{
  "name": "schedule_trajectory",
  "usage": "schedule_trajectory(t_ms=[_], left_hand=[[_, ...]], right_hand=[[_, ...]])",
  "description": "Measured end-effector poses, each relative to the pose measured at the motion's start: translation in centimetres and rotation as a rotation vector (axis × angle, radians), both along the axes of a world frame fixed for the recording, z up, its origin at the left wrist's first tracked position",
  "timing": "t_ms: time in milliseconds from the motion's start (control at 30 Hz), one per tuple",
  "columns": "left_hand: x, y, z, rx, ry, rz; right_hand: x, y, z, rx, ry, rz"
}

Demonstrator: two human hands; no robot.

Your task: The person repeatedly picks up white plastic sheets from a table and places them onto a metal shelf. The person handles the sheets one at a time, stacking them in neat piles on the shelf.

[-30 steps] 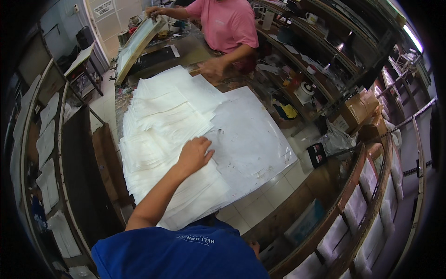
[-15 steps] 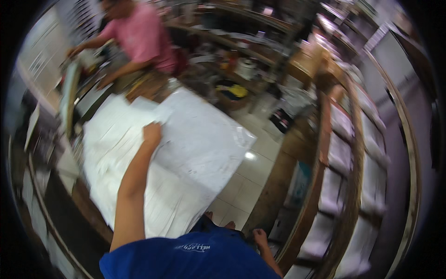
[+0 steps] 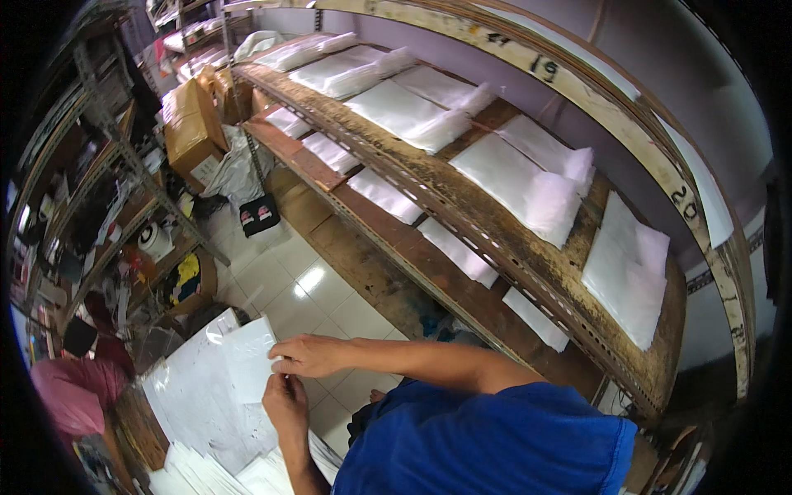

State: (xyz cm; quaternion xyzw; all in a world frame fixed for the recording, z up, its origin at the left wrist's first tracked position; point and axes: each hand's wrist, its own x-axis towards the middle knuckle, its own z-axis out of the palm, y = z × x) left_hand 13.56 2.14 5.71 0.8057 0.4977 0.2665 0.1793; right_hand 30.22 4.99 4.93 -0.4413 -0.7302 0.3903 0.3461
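Note:
A small white rectangular sheet (image 3: 247,351), perhaps thin plastic, lies over a larger whitish, smudged board-like surface (image 3: 186,404) at the lower left. My right hand (image 3: 309,355) reaches across from the right, its thumb and fingers pinched at the sheet's right edge. Just below, my left hand (image 3: 285,402) has its bent fingers closed at the same edge, nearly touching the right. How many layers they grip cannot be made out. A heap of loose white sheets (image 3: 186,472) spreads beneath my left forearm, partly cut off by the frame's bottom.
Wooden shelves (image 3: 445,165) with metal edges run along the right, bearing several stacks of whitish plastic sheets. Cardboard boxes (image 3: 194,132) stand at the far end. A cluttered metal rack (image 3: 107,165) fills the left. A person in pink (image 3: 70,392) is at lower left, beside the work surface.
My view has swung right toward the shelves. My left hand has left the heap's top, and my right hand has come up from my side; both now meet at the small sheet's edge.

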Motion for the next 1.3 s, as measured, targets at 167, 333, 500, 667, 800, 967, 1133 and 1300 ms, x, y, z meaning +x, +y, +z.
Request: schedule_trajectory(t_ms=[167, 333, 500, 667, 800, 967, 1133, 1300], left_hand=[[5.7, -1.6, 5.4, -0.114, -0.231, -0.129], [7.8, -2.1, 6.6, -0.027, -0.322, -0.259], [7.6, -2.6, 3.6, -0.097, -0.202, -0.212], [6.6, -3.9, -0.3, -0.103, -0.098, -0.193], [6.3, -5.0, -1.7, -0.1, -0.067, -0.131], [7.3, -4.9, -2.0, -0.061, -0.041, -0.14], [8.9, -4.5, -2.0, -0.05, -0.036, -0.166], [10.7, -4.8, -1.5, -0.223, -0.056, -0.125]], right_hand=[[6.7, -0.9, 4.2, 0.023, -0.006, -0.147], [20.7, -3.5, 12.9, 0.146, -0.132, -0.382], [40.5, -7.5, 17.3, 0.103, -0.117, -0.961], [58.8, -18.3, 15.5, 0.192, -0.093, -1.482], [65.1, -22.3, 13.1, 0.056, -0.21, -1.726], [67.9, -23.8, 10.7, -0.041, -0.377, -1.824], [68.7, -24.5, 9.9, -0.081, -0.514, -1.844], [69.6, -26.2, 10.4, -0.143, -0.733, -1.851]])
